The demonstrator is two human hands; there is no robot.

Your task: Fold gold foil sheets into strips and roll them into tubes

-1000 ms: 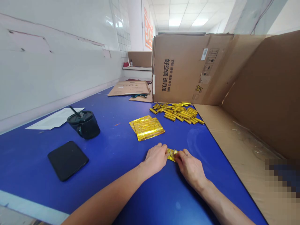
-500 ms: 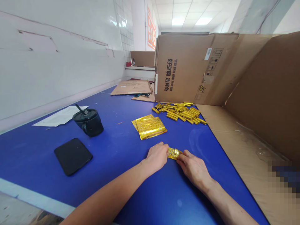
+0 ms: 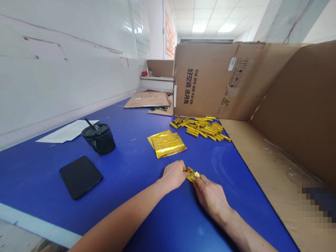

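My left hand point(image 3: 173, 176) and my right hand point(image 3: 211, 197) rest on the blue table top point(image 3: 52, 178), pinching a small folded piece of gold foil point(image 3: 192, 174) between their fingertips. The foil sits tilted between them, partly hidden by my fingers. Just beyond my left hand lies a flat stack of embossed gold foil sheets point(image 3: 167, 145). Farther off, a loose pile of short gold foil rolls point(image 3: 201, 127) spreads along the foot of a cardboard box.
A black lidded cup with a straw point(image 3: 99, 139) and a black phone-like slab point(image 3: 81, 177) stand left, near a white paper sheet point(image 3: 67, 131). An opened cardboard box point(image 3: 207, 80) walls the far side. Cardboard point(image 3: 262, 168) lies along the right edge; flattened cardboard point(image 3: 147, 99) lies beyond.
The gold foil piece has turned to a steeper tilt and looks narrower. My right hand has moved slightly left and toward me, and the view has shifted slightly.
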